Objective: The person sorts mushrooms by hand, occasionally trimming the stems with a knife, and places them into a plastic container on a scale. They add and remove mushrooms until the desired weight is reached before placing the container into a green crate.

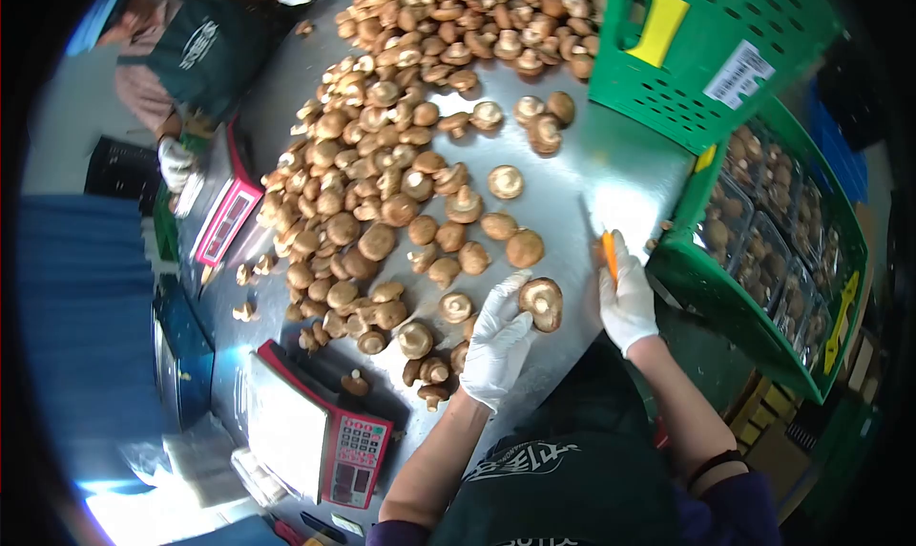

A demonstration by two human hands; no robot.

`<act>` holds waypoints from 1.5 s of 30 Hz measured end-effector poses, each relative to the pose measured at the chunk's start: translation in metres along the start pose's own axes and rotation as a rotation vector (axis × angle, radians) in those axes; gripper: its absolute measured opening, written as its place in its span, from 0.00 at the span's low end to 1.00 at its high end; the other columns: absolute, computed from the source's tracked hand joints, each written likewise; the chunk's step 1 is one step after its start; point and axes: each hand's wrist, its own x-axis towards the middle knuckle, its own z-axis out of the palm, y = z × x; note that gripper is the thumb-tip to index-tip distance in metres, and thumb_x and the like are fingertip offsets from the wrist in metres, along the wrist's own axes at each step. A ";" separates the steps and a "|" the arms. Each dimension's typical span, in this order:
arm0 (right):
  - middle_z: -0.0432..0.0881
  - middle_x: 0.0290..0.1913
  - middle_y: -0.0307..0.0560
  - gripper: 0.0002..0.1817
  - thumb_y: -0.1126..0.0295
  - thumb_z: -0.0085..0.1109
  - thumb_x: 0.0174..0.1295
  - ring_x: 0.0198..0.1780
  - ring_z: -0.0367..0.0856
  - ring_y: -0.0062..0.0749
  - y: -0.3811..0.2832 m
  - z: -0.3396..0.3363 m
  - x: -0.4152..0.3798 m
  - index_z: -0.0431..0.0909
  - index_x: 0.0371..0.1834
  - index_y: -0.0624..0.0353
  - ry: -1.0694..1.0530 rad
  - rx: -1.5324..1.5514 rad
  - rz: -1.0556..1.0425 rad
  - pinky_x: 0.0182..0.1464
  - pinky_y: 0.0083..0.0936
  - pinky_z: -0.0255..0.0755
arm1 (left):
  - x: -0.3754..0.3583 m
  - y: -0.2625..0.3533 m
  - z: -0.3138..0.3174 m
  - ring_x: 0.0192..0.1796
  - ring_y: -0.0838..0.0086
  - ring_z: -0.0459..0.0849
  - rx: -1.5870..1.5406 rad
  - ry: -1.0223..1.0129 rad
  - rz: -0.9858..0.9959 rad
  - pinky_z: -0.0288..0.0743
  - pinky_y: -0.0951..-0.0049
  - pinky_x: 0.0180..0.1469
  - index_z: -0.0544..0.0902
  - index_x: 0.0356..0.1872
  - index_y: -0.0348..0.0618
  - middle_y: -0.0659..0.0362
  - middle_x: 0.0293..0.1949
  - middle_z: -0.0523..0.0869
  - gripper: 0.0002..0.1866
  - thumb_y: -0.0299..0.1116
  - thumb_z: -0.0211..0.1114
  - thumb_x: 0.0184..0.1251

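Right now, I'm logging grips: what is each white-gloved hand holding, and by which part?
Left hand: a round brown mushroom, by its cap's edge. Right hand: a slim orange-handled knife, by the handle.

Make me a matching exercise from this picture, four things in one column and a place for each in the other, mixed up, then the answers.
Things:
1. Held mushroom
2. Orange-handled tool
3. Mushroom packs
4. Nearer scale

Places:
A. Inside the lower green crate
B. At the picture's lower left
C. In the right hand
D. In the left hand

Pairs: 1-D, 2-C, 3-A, 4-B
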 end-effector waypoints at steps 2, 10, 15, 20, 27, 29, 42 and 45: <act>0.71 0.62 0.66 0.35 0.77 0.53 0.65 0.58 0.76 0.60 -0.007 0.003 0.026 0.59 0.77 0.60 -0.017 -0.042 0.031 0.63 0.42 0.71 | -0.007 0.010 -0.004 0.69 0.57 0.74 -0.201 -0.047 -0.072 0.72 0.58 0.66 0.69 0.71 0.45 0.49 0.68 0.74 0.31 0.20 0.64 0.66; 0.70 0.63 0.64 0.30 0.73 0.62 0.60 0.63 0.70 0.60 -0.036 0.010 0.045 0.72 0.68 0.59 0.093 -0.352 -0.235 0.67 0.47 0.64 | -0.055 0.030 -0.025 0.70 0.54 0.73 -0.562 -0.027 -0.033 0.74 0.60 0.63 0.71 0.69 0.40 0.44 0.70 0.71 0.28 0.29 0.63 0.67; 0.68 0.65 0.64 0.30 0.77 0.63 0.58 0.66 0.69 0.60 -0.078 0.017 -0.004 0.73 0.67 0.58 -0.088 -0.058 -0.365 0.69 0.46 0.64 | -0.076 0.032 -0.044 0.65 0.56 0.76 -0.790 -0.066 0.062 0.77 0.62 0.56 0.75 0.64 0.40 0.48 0.61 0.78 0.23 0.42 0.60 0.75; 0.67 0.66 0.68 0.33 0.71 0.68 0.57 0.66 0.69 0.62 -0.099 0.036 -0.058 0.71 0.68 0.60 -0.410 0.017 -0.418 0.68 0.47 0.67 | -0.090 0.027 -0.062 0.53 0.57 0.78 -0.946 -0.085 0.071 0.75 0.67 0.47 0.77 0.57 0.37 0.49 0.50 0.80 0.25 0.46 0.66 0.69; 0.49 0.76 0.70 0.51 0.58 0.75 0.52 0.73 0.56 0.68 -0.098 0.055 -0.085 0.56 0.78 0.56 -0.529 -0.089 -0.458 0.73 0.53 0.59 | -0.114 0.044 -0.064 0.53 0.56 0.78 -0.890 -0.050 0.132 0.73 0.61 0.49 0.78 0.51 0.37 0.50 0.51 0.79 0.25 0.47 0.65 0.60; 0.48 0.76 0.70 0.53 0.56 0.76 0.52 0.74 0.55 0.68 -0.093 0.066 -0.084 0.55 0.79 0.56 -0.451 -0.086 -0.473 0.73 0.53 0.58 | -0.113 0.039 -0.072 0.54 0.58 0.76 -0.886 -0.092 0.144 0.72 0.62 0.50 0.78 0.49 0.37 0.51 0.50 0.78 0.25 0.47 0.64 0.59; 0.42 0.77 0.69 0.64 0.39 0.78 0.46 0.75 0.54 0.64 -0.091 0.095 -0.054 0.47 0.81 0.50 -0.425 0.094 -0.518 0.73 0.51 0.60 | -0.294 0.055 -0.099 0.52 0.58 0.84 1.309 0.340 -0.524 0.76 0.65 0.55 0.84 0.52 0.39 0.49 0.49 0.86 0.19 0.38 0.64 0.63; 0.44 0.76 0.70 0.63 0.41 0.79 0.47 0.74 0.57 0.65 -0.091 0.101 -0.048 0.48 0.81 0.53 -0.380 0.112 -0.594 0.74 0.50 0.59 | -0.333 0.037 -0.093 0.59 0.51 0.80 1.783 0.389 -0.833 0.75 0.58 0.60 0.80 0.61 0.42 0.48 0.59 0.82 0.27 0.42 0.69 0.61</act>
